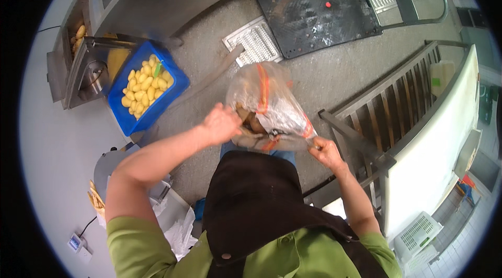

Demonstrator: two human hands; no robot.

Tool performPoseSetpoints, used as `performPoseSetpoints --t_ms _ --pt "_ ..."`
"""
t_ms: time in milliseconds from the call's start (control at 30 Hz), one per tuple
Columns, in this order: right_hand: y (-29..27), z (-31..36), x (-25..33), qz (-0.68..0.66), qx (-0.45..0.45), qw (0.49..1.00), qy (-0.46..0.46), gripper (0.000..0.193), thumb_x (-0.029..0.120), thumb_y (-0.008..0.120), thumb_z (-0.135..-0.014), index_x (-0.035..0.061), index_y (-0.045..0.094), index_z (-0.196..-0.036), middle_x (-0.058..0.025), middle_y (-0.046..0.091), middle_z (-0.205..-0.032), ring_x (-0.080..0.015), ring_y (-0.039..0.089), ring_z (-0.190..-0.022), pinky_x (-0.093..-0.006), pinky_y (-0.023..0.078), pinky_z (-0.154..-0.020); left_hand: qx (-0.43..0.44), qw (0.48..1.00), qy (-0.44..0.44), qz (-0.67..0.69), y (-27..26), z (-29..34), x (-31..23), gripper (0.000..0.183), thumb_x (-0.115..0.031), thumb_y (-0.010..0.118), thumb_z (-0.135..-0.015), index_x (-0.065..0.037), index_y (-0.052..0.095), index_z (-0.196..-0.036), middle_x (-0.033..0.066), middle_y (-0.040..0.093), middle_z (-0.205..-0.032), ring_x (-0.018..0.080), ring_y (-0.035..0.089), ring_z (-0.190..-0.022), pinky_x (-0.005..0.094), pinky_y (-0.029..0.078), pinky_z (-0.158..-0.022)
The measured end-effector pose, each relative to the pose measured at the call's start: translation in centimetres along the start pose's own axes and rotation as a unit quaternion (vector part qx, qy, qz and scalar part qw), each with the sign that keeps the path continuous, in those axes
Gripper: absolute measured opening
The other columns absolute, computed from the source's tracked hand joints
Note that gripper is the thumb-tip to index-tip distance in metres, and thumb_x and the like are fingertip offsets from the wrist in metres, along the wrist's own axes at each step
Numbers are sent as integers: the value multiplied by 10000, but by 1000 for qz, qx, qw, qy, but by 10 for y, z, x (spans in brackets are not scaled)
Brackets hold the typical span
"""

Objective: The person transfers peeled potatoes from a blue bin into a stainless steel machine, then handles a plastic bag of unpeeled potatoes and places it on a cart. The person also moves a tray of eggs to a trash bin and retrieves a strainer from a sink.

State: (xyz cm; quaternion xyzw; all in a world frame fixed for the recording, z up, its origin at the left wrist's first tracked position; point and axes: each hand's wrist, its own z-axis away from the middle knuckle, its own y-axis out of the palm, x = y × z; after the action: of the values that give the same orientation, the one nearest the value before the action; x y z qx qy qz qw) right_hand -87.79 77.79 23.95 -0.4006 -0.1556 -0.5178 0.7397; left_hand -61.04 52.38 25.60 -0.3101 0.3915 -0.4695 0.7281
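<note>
Fairly bright, even light here, glints catching the plastic bag (286,114) between the hands (221,123), fine detail soft, straight edges bowing toward black corners well beyond them!

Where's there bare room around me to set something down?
Bare floor lies between the black platform and the slatted rack. The white tabletop beyond that rack looks mostly bare too. It's crowded at left, where the blue crate of potatoes stands by a metal machine, and around the plastic bag.

A big black cart (319,24) stands on the floor (324,84), beside a metal drain cover (257,42). On the right are a white table (429,173) and a pale green basket (417,232).
</note>
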Motion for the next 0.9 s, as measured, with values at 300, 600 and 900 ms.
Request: performPoseSetpoints --t_ms 300,600,900 --pt "9 -18 63 79 26 994 -73 191 203 618 -758 37 523 -759 -125 581 -790 -336 578 -750 -400 461 -651 36 971 -167 165 19 28 26 359 -391 545 -847 -78 666 -718 136 648 -755 319 627 -771 446 480 -710" --pt "-31 27 -20 137 -113 984 -22 178 138 647 -737 31 513 -687 -104 540 -714 -296 544 -710 -371 448 -652 -61 953 19 297 10 -25 -96 276 -288 556 -792 -73 664 -656 135 636 -652 310 638 -634 421 504 -607" --pt "-12 56 -84 -63 -188 979 54 295 100 642 -752 8 385 -641 -67 427 -676 -162 441 -635 -285 376 -607 -113 933 103 326 -5 -55 -136 251 -227 549 -798 -61 627 -627 111 632 -659 294 631 -647 411 501 -578"
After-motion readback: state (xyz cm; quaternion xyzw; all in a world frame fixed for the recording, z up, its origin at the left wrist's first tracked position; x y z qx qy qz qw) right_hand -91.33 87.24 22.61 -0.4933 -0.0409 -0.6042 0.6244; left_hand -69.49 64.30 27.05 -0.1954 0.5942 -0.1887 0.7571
